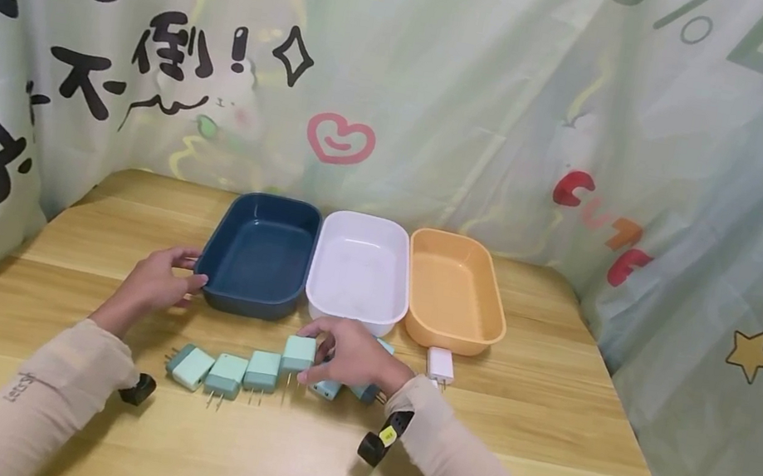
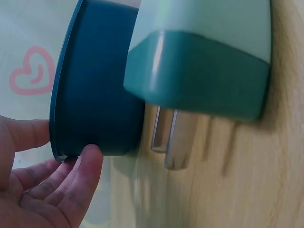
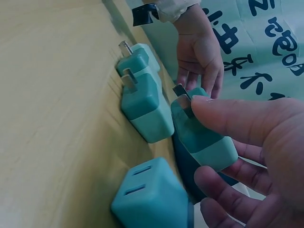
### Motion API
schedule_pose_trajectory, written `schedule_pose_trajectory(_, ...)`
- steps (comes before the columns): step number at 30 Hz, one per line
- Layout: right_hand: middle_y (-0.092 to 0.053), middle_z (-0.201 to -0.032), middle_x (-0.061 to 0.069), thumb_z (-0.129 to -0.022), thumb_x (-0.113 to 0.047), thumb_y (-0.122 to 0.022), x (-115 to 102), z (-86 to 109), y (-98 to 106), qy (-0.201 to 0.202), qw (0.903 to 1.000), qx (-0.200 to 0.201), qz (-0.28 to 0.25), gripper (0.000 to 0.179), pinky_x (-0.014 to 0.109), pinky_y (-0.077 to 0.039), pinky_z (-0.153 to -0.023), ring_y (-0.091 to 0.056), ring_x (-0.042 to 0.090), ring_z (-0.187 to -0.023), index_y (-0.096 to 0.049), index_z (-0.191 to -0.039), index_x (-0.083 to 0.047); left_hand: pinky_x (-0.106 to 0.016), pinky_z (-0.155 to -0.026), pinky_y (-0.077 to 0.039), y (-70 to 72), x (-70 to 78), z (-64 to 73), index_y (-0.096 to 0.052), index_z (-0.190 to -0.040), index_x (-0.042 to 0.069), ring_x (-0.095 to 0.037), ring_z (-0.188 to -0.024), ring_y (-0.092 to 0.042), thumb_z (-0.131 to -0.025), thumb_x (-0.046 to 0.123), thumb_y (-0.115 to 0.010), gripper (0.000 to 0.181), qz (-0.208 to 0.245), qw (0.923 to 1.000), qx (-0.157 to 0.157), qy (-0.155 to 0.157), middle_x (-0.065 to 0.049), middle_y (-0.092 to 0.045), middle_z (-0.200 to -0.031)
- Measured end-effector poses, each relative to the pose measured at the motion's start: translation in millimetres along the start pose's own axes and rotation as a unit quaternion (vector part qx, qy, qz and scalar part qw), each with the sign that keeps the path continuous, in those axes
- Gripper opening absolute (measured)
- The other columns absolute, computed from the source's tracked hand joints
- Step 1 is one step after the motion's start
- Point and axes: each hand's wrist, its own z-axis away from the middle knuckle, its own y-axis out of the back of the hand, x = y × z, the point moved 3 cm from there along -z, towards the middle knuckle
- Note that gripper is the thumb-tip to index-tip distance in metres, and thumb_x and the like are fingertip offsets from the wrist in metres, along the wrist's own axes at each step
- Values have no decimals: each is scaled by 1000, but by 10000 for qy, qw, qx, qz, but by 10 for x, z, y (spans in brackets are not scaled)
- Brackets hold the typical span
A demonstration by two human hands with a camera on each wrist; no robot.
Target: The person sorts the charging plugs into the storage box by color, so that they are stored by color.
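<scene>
A wooden table [image 1: 327, 473] is seen from above, with three rectangular trays set side by side across its far half: a navy tray [image 1: 265, 256] at left, a white tray [image 1: 361, 268] in the middle and an orange tray [image 1: 457, 284] at right. The near corner of the navy tray is touched by the left hand [image 1: 160, 281], whose fingers are loosely extended and parted, with the thumb rested on the outer wall; nothing is lifted by it.

By the right hand [image 1: 353, 353], a two-tone green plug charger [image 1: 299, 353] is pinched between thumb and fingertips, the other fingers being bent. In the right wrist view, it is held higher than its neighbours; from the head view, it is seen in front of the gap between the navy and white trays.

To its left, three matching chargers [image 1: 226, 374] are spaced in a loose row; the metal prongs of the two nearer it are pointed toward the viewer, those of the farthest toward the left. More green chargers [image 1: 326, 389] are partly covered by the right hand; two slots are shown on one. Just before the orange tray, a white charger [image 1: 439, 364] is placed. Behind everything, a pale green curtain [image 1: 447, 114] is hung, printed with dark characters, a pink heart and a star.
</scene>
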Motion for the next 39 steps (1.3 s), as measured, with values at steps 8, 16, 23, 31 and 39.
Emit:
schedule_pose_trajectory(8, -65, -98, -2, -72, -13, -87, -36, -34, 45, -53, 9995, 47, -292, 55, 23, -54, -68, -64, 9, -71, -64, -121, -8, -39, -74, -59, -4, 16, 1, -30, -148, -3, -35, -96, -65, -97, 15, -59, 61, 99, 9999, 13, 110, -33, -37, -141)
schedule_pose_trajectory(16, -64, -99, -1, -72, -12, -87, -44, -85, 76, -233, 9977, 146, -616, 51, 25, -55, -69, -64, 13, -74, -65, -119, -8, -39, -75, -59, -11, -17, 29, -29, -148, -4, -35, -96, -65, -98, 14, -58, 60, 125, 9998, -21, 173, -33, -36, -141)
schedule_pose_trajectory(23, -63, -99, 0, -73, -15, -87, -39, -124, 164, -521, 9940, 360, -891, 52, 27, -54, -63, -64, 15, -77, -65, -119, -11, -39, -75, -59, -6, 3, 4, -29, -148, -4, -35, -97, -65, -98, 15, -58, 60, 108, 9998, 10, 167, -32, -37, -141)
schedule_pose_trajectory(31, -59, -112, 1, -74, -16, -86, -19, -181, 215, -557, 9924, 410, -1015, 53, 26, -53, -65, -65, 14, -78, -63, -122, -9, -40, -75, -59, -21, 35, -6, -29, -147, -5, -38, -102, -63, -99, 11, -56, 58, 117, 9998, 16, 185, -33, -37, -141)
schedule_pose_trajectory(39, -57, -115, 3, -76, -17, -84, -46, -221, 245, -671, 9868, 372, -1427, 51, 26, -52, -65, -65, 18, -82, -63, -122, -12, -38, -75, -59, -21, 39, 3, -30, -146, -6, -35, -98, -65, -98, 9, -56, 57, 159, 9998, 63, 84, -33, -38, -140)
